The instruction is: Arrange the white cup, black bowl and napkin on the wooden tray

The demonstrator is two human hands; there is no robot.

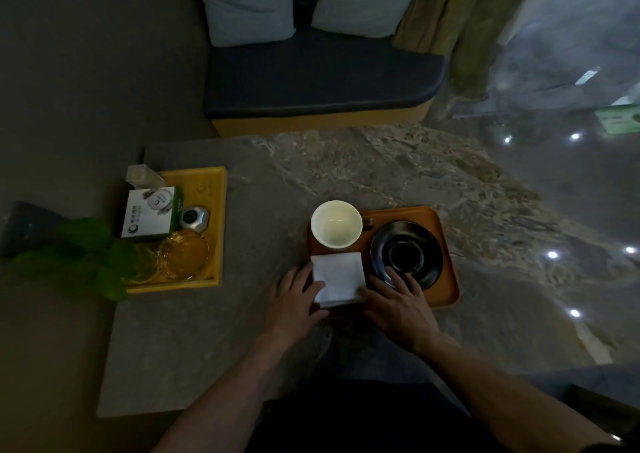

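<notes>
The wooden tray (445,244) lies on the stone table in front of me. A white cup (336,223) stands upright on its far left part. The black bowl (406,253) sits on its right part. A folded white napkin (339,277) lies on the near left part of the tray, below the cup. My left hand (294,300) rests flat at the napkin's left edge, fingers on it. My right hand (398,302) rests flat at the napkin's right edge, fingertips reaching the bowl's near rim. Neither hand grips anything.
A yellow tray (214,189) at the left holds a white-green box (150,213), a small silver object (194,218), a glass ashtray (185,253) and a clear block. Green plant leaves (86,251) overlap its left side. A dark bench with cushions (322,78) stands beyond the table.
</notes>
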